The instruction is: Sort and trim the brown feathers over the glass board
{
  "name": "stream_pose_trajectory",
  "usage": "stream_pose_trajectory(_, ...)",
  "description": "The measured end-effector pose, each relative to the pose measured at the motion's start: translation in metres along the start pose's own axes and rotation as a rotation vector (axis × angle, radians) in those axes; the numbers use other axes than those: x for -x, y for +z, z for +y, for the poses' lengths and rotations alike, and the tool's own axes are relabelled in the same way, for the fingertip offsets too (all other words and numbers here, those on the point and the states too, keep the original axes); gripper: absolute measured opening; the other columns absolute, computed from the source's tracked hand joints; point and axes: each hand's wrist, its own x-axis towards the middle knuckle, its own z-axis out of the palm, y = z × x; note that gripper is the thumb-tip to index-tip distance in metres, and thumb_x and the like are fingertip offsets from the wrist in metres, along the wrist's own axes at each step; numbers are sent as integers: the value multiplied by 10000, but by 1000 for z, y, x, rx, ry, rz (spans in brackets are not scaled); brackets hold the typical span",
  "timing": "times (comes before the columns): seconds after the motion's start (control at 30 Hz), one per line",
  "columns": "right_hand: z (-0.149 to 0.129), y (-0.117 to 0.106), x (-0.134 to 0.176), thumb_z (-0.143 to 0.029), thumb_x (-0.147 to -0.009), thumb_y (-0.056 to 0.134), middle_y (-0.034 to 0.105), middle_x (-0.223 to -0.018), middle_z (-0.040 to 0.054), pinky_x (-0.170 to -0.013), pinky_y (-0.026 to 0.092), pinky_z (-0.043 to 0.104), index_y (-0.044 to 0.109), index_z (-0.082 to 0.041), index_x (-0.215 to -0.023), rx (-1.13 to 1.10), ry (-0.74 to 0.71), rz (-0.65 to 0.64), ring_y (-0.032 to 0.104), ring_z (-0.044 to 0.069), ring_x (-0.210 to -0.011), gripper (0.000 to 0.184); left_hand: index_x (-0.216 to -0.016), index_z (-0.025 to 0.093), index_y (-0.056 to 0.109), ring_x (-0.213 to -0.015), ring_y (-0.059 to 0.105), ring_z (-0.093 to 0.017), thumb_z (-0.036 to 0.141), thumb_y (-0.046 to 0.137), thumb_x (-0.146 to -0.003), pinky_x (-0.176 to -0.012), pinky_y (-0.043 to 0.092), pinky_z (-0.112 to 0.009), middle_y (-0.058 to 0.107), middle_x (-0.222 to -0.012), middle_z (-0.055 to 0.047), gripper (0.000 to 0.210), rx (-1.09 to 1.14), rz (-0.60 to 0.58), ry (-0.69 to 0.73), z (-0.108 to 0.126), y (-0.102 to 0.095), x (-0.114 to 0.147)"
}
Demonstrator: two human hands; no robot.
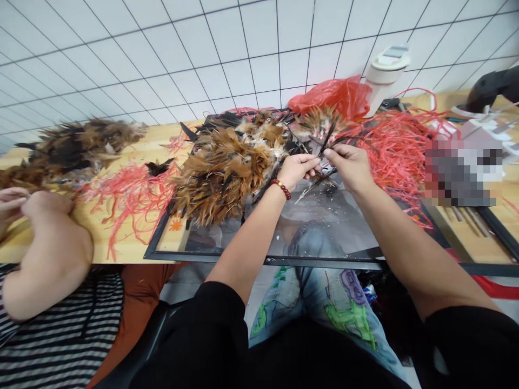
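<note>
Both of my hands meet over the dark-framed glass pane, fingertips almost touching. My left hand (299,168), with a red bead bracelet (282,189) at the wrist, pinches at the base of some thin dark feathers (329,135). From the other side, my right hand (352,163) is closed in a pinch on the same feathers. How many there are is hard to make out. Left of my hands lies a big pile of brown feathers (227,167) with pale fluffy bases. Just beyond my fingertips is a smaller brown feather bunch (320,120).
Pink-red plastic strips (399,154) lie in a tangle at right, more strips (133,194) at left. A red plastic bag (332,97) and white tumbler (387,75) stand at the back by the tiled wall. A co-worker's arm (57,248) rests near another feather pile (77,148).
</note>
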Motion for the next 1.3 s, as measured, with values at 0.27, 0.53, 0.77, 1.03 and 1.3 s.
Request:
stream_pose_trajectory(0.27,1,-1,-1,-456,-791,760,494,-572,-34,-549,433,276,605,-215,-665,-195,176,-1,455,103,-527,313,-772,101,681,-527,565,-24,199,675,-898,-504,387,-172,701,-696,-12,160,-59,-189,-80,1,4,7)
stream_pose_trajectory(0.53,3,-3,-3,-475,-769,793,539,-653,-35,-570,469,274,617,-234,-785,-313,192,-65,506,99,-554,299,-873,104,681,-561,580,-24,204,686,-894,-517,383,-160,689,-705,-3,103,167,-177,-98,1,-4,4)
stream_pose_trajectory(0.77,2,1,0,-483,-720,819,505,-606,-37,-557,420,273,568,-222,-681,-162,118,-50,471,101,-554,364,-811,109,668,-558,585,-28,217,707,-878,-542,400,-165,690,-687,1,133,52,-161,-106,0,-2,5)
stream_pose_trajectory(1.03,6,-11,-2,-421,-786,722,658,-763,20,-684,483,333,707,-219,-847,150,-36,-133,577,161,-689,211,-809,125,659,-517,560,-14,202,676,-899,-525,397,-149,649,-635,37,120,65,24,27,5,-1,3)
stream_pose_trajectory(1.3,3,-23,0,-334,-792,678,722,-982,76,-915,422,434,776,-236,-832,680,-383,-745,618,260,-945,144,-775,135,617,-466,485,-5,168,609,-931,-488,352,-142,563,-581,69,160,133,258,48,10,-7,-1)
